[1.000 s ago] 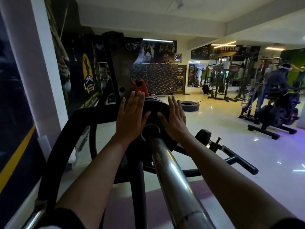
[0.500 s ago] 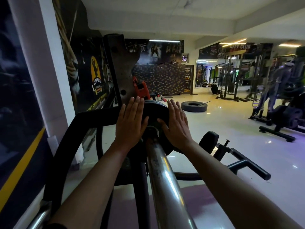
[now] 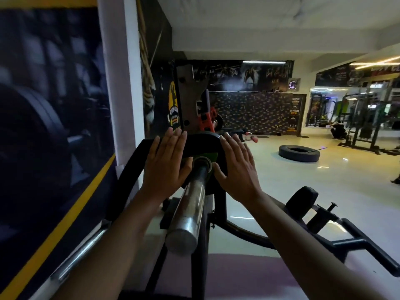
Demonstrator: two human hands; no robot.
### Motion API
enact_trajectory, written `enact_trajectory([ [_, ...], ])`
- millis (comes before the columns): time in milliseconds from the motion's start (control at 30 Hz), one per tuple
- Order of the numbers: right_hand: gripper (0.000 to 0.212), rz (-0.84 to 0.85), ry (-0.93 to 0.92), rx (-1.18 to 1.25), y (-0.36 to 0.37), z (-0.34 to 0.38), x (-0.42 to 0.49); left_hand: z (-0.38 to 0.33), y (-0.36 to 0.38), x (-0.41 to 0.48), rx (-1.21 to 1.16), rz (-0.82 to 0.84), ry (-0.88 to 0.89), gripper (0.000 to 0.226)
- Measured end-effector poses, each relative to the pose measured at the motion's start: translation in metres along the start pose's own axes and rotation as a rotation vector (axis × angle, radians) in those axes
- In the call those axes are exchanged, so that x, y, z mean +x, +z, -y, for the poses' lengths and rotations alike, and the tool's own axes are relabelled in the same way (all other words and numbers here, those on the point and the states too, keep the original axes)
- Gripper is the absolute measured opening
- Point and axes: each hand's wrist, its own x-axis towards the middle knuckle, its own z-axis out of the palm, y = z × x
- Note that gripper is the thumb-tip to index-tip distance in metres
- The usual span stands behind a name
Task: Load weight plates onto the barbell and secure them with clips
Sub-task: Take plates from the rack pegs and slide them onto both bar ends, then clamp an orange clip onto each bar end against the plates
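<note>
Left hand (image 3: 166,165) and right hand (image 3: 236,169) pushed plate (image 3: 201,142) farther along barbell (image 3: 190,204).

Glossy pale floor (image 3: 324,191), tyre (image 3: 299,153), tiger mural (image 3: 149,94), ceiling striplights (image 3: 376,62)

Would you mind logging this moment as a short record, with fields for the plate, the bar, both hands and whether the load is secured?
setting: gym floor, tyre lying flat further back
weight plate: black, upright on the bar
barbell sleeve: shiny steel, free end towards the camera
left hand: flat on the plate's face, left of the sleeve, fingers straight
right hand: flat on the plate's face, right of the sleeve, fingers straight
secured: not yet, sleeve bare in front of the plate
</note>
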Motion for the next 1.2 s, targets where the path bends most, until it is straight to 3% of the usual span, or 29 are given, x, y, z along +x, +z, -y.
enact_trajectory([
  [367,0.064,-0.024,-0.056,0.117,-0.06,0.066,-0.04,-0.028,-0.115,-0.049,0.127,-0.065,-0.004,0.054],
  [700,0.062,-0.024,-0.048,0.103,-0.12,0.099,-0.101,-0.077,-0.177,-0.101,0.047,0.017,-0.049,0.054],
  [933,0.062,0.008,-0.051,0.04,-0.15,0.072,-0.13,-0.125,-0.177,-0.103,0.025,0.039,-0.014,0.053],
  [1200,0.059,0.031,-0.055,0.024,-0.162,-0.014,-0.13,-0.189,-0.124,-0.07,0.001,0.04,-0.027,0.053],
])
